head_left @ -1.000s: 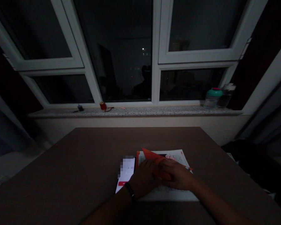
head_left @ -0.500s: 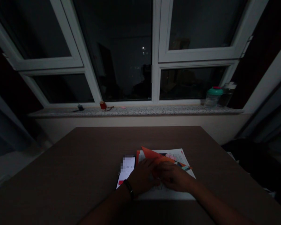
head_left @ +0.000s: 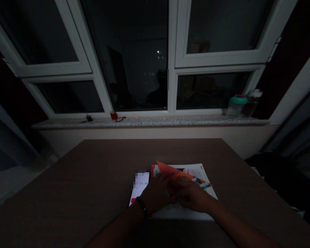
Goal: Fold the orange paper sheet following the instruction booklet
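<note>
An orange folded paper [head_left: 170,169] lies on a white printed sheet [head_left: 196,172] on the brown table [head_left: 93,179]. My left hand [head_left: 156,194], with a dark band on its wrist, rests on the orange paper with its fingers pressed down on it. Meeting it from the right, my right hand [head_left: 189,195] has its fingers closed on the same paper. A lit phone [head_left: 138,187] lies just left of my left hand. The room is dim and the fingertips are hard to make out.
A stone windowsill [head_left: 150,122] runs behind the table under dark windows. On it stand a small red object [head_left: 113,115], a dark small item [head_left: 88,118], a teal-lidded container [head_left: 234,106] and a clear bottle [head_left: 250,102]. Dark shapes lie right of the table.
Both hands have shifted slightly nearer to me on the orange paper, and the paper's visible flap lies a little flatter. The phone stays put.
</note>
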`<action>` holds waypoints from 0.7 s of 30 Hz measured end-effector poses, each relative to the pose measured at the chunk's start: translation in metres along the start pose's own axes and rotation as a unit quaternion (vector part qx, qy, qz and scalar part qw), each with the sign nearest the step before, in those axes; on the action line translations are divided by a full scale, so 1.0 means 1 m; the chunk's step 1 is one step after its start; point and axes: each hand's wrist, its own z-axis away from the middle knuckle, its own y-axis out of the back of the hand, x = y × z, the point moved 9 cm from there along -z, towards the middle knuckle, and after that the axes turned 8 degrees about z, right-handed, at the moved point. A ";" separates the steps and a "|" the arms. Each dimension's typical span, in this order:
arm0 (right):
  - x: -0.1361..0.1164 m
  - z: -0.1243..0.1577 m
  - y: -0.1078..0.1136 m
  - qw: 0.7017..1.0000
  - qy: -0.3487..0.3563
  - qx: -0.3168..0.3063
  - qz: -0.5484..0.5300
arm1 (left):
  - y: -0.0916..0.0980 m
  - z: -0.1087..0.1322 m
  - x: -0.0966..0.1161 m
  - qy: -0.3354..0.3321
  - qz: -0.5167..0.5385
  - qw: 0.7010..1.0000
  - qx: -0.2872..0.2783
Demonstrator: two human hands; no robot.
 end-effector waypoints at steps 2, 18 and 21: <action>0.000 0.000 0.000 1.000 0.001 0.001 -0.001 | 0.001 0.000 0.000 0.005 -0.001 1.000 -0.004; -0.004 -0.001 0.007 1.000 -0.001 -0.013 -0.015 | -0.002 0.001 -0.003 -0.001 -0.014 1.000 -0.023; -0.005 -0.001 0.008 1.000 0.005 -0.023 -0.019 | -0.003 0.000 -0.003 -0.002 -0.023 0.999 -0.027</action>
